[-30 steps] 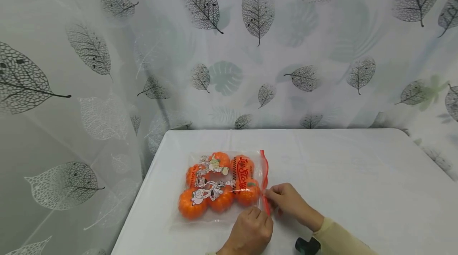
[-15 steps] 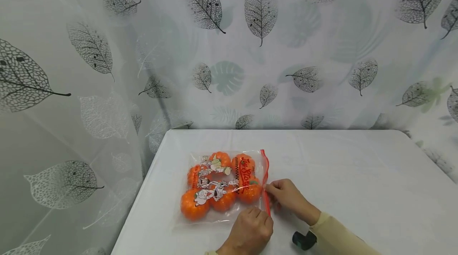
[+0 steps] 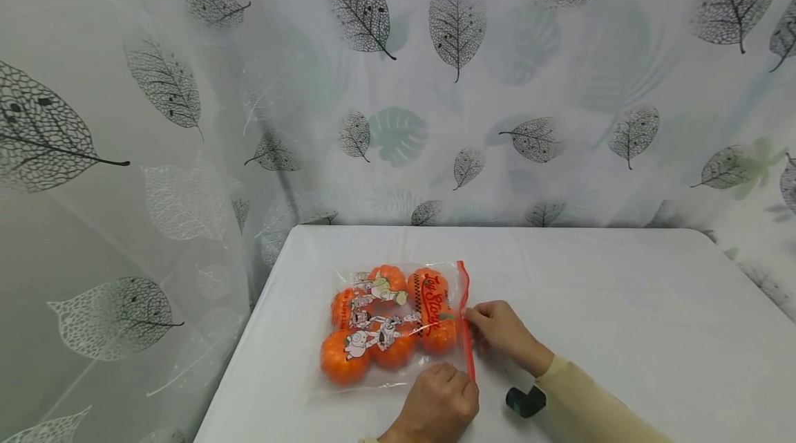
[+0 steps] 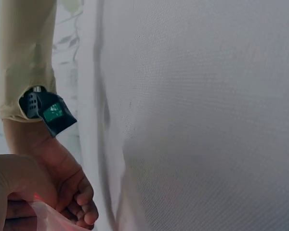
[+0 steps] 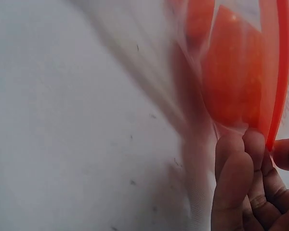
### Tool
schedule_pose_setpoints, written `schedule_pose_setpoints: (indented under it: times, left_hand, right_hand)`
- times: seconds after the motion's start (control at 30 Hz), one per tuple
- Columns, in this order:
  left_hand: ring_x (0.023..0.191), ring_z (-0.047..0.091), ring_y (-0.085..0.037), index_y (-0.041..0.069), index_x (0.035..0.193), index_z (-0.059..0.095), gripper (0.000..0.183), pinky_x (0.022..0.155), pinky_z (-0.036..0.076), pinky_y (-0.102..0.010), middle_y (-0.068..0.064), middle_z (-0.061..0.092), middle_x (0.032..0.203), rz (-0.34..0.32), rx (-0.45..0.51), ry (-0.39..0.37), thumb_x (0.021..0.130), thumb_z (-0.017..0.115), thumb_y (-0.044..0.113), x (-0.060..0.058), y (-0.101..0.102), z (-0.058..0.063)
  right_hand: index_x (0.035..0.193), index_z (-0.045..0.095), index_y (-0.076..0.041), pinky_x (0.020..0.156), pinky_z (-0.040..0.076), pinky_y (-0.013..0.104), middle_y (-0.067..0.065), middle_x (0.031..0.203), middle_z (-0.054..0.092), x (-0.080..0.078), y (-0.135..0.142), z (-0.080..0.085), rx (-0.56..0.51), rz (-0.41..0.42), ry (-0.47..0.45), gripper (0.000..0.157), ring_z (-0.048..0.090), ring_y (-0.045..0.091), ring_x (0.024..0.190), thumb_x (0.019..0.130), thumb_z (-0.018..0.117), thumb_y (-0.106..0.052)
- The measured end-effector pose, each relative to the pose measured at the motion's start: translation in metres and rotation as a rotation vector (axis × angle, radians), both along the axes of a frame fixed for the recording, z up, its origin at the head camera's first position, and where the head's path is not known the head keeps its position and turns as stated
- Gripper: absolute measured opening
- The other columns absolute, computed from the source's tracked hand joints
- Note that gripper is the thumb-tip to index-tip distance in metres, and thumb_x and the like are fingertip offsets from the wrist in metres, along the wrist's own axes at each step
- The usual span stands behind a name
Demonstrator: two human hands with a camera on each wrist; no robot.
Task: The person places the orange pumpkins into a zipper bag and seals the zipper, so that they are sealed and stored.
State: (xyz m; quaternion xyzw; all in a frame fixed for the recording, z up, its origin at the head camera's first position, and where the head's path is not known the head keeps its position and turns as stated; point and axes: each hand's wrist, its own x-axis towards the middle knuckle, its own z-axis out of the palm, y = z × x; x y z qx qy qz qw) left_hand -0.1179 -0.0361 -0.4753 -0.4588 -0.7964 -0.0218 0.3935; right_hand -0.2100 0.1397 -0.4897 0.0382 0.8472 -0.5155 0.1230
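Note:
A clear zip bag point(image 3: 398, 375) with printed cartoon figures and red lettering lies flat on the table. Inside are several orange, pumpkin-like balls point(image 3: 342, 363), one showing a green top. A red zip strip point(image 3: 464, 287) runs along the bag's right side. My left hand point(image 3: 437, 398) grips the near end of that strip, fingers curled, at the bag's lower right corner. Farther up, my right hand point(image 3: 506, 334) pinches the strip between thumb and fingers. In the right wrist view, the fingers point(image 5: 233, 180) sit under the strip, beside an orange ball seen through the film.
A white cloth covers the table point(image 3: 597, 305), which extends to the right of the bag. Behind hangs a leaf-patterned curtain point(image 3: 398, 83). A small dark camera point(image 3: 526, 402) is worn at the right wrist, by the pale yellow sleeve point(image 3: 584, 394).
My right hand has slid up along the red strip, away from the left hand. The left hand keeps its grip at the near corner. The whole view has shifted slightly.

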Motion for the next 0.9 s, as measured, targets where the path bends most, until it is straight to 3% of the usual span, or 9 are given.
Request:
schedule_pose_setpoints:
  times: [0.43, 0.7, 0.9]
  left_hand:
    - [0.059, 0.058, -0.006, 0.017, 0.067, 0.067, 0.039, 0.057, 0.049, -0.018, 0.007, 0.062, 0.064, -0.013, 0.010, -0.031, 0.094, 0.040, 0.009, -0.001, 0.001, -0.005]
    - [0.058, 0.060, -0.004, 0.018, 0.066, 0.070, 0.017, 0.060, 0.049, -0.012, 0.008, 0.066, 0.064, -0.014, 0.013, -0.073, 0.083, 0.068, 0.016, 0.003, 0.002, -0.004]
    - [0.058, 0.060, -0.003, 0.019, 0.070, 0.073, 0.012, 0.063, 0.049, -0.010, 0.008, 0.068, 0.066, -0.027, -0.007, -0.072, 0.080, 0.077, 0.023, 0.007, 0.003, -0.004]
  right_hand:
    - [0.096, 0.074, 0.000, 0.057, 0.055, 0.029, 0.006, 0.072, 0.065, -0.028, 0.005, 0.003, 0.037, -0.012, 0.014, 0.029, 0.060, 0.019, 0.062, 0.102, 0.060, -0.024]
    - [0.105, 0.071, 0.003, 0.062, 0.057, 0.030, 0.007, 0.079, 0.067, -0.046, 0.010, 0.000, 0.031, -0.023, -0.009, 0.033, 0.063, 0.020, 0.070, 0.103, 0.059, -0.027]
    - [0.106, 0.070, 0.005, 0.063, 0.057, 0.030, 0.007, 0.080, 0.067, -0.058, 0.015, -0.001, 0.030, -0.025, -0.010, 0.035, 0.063, 0.019, 0.072, 0.104, 0.058, -0.028]
